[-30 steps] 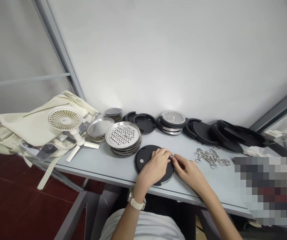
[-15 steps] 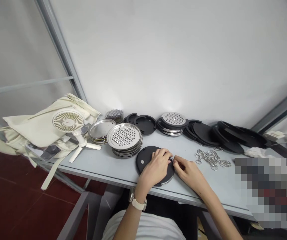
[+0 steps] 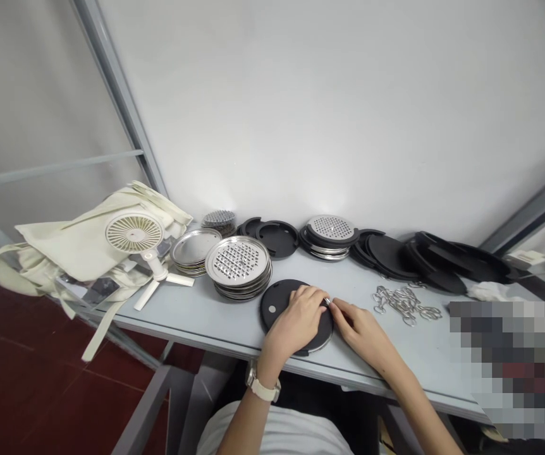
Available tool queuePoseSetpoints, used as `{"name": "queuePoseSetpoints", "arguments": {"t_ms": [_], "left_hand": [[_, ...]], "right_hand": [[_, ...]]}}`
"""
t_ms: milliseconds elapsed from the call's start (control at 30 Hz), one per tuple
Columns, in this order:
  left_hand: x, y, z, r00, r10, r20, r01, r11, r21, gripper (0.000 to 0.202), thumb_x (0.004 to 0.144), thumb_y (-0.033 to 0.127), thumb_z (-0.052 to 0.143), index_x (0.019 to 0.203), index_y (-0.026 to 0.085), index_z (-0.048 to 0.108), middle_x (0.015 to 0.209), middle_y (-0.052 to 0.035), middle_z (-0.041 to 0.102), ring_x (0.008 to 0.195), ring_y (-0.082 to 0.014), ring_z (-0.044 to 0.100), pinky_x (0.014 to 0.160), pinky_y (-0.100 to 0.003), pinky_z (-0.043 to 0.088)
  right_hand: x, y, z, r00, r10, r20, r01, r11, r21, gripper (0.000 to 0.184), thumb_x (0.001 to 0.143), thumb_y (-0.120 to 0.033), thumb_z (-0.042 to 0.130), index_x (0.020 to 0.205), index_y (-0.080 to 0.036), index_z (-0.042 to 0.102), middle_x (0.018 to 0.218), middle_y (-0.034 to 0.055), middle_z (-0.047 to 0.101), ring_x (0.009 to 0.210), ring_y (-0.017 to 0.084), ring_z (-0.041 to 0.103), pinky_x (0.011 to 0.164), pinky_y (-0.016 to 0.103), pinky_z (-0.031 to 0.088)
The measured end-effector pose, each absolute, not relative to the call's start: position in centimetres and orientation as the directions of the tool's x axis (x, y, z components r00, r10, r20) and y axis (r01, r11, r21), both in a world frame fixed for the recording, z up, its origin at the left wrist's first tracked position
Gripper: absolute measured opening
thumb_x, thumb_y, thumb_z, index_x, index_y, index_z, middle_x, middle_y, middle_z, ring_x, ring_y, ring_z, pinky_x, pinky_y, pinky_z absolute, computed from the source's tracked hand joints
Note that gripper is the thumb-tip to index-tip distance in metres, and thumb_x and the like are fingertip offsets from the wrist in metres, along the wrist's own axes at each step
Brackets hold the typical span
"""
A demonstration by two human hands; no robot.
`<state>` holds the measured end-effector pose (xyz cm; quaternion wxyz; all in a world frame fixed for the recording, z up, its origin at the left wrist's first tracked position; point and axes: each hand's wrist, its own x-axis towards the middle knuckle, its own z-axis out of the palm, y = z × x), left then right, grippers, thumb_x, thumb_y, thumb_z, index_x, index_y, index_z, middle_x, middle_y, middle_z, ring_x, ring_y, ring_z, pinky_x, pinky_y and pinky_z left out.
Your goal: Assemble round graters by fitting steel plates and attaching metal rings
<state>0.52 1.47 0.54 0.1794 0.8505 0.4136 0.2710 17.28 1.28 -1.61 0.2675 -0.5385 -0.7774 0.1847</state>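
Observation:
A round black disc [image 3: 275,302] with a small light dot lies near the table's front edge. A metallic rim shows along its lower right side. My left hand [image 3: 297,319] presses over the disc, fingers bent together and gripping its right part. At the disc's right edge, my right hand [image 3: 355,325] pinches a small shiny metal piece [image 3: 328,302] between thumb and index finger. Most of that piece is hidden by the fingers, which nearly touch those of my left hand. To the right of my hands lies a pile of metal rings or clips [image 3: 403,302].
Stacked metal grater discs [image 3: 237,260] and plain metal discs [image 3: 195,246] stand to the left. Behind are black round holders [image 3: 277,238] and a perforated disc [image 3: 330,227]; more black parts [image 3: 391,256] lie right. A white fan [image 3: 134,232] rests by a cream bag [image 3: 78,246].
The view has shifted slightly. Both hands stay at the disc's right edge, with the right fingertips a little closer over the metal piece.

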Motion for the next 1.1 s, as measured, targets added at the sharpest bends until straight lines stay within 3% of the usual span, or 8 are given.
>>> {"name": "queuePoseSetpoints", "arguments": {"t_ms": [400, 1100], "left_hand": [[0.65, 1.53, 0.35, 0.505, 0.807, 0.306, 0.611, -0.584, 0.534, 0.022, 0.095, 0.016, 0.038, 0.114, 0.02, 0.049, 0.115, -0.0047, 0.055, 0.11, -0.0184, 0.045, 0.098, -0.035, 0.037], [0.67, 1.69, 0.35, 0.508, 0.811, 0.29, 0.601, -0.575, 0.555, 0.023, 0.093, 0.013, 0.038, 0.11, 0.021, 0.052, 0.111, -0.0044, 0.055, 0.107, -0.0195, 0.046, 0.095, -0.036, 0.038]], "right_hand": [[17.11, 1.2, -1.61, -0.236, 0.943, 0.233, 0.714, 0.332, -0.617, 0.015, 0.093, -0.03, 0.029, 0.082, -0.025, 0.038, 0.063, -0.0029, 0.053, 0.053, 0.016, 0.053, 0.055, 0.025, 0.038], [17.09, 1.36, -2.22, -0.241, 0.941, 0.237, 0.845, 0.323, -0.425, 0.016, 0.088, -0.026, 0.034, 0.077, -0.023, 0.044, 0.06, -0.0008, 0.056, 0.056, 0.018, 0.057, 0.056, 0.025, 0.035]]}}
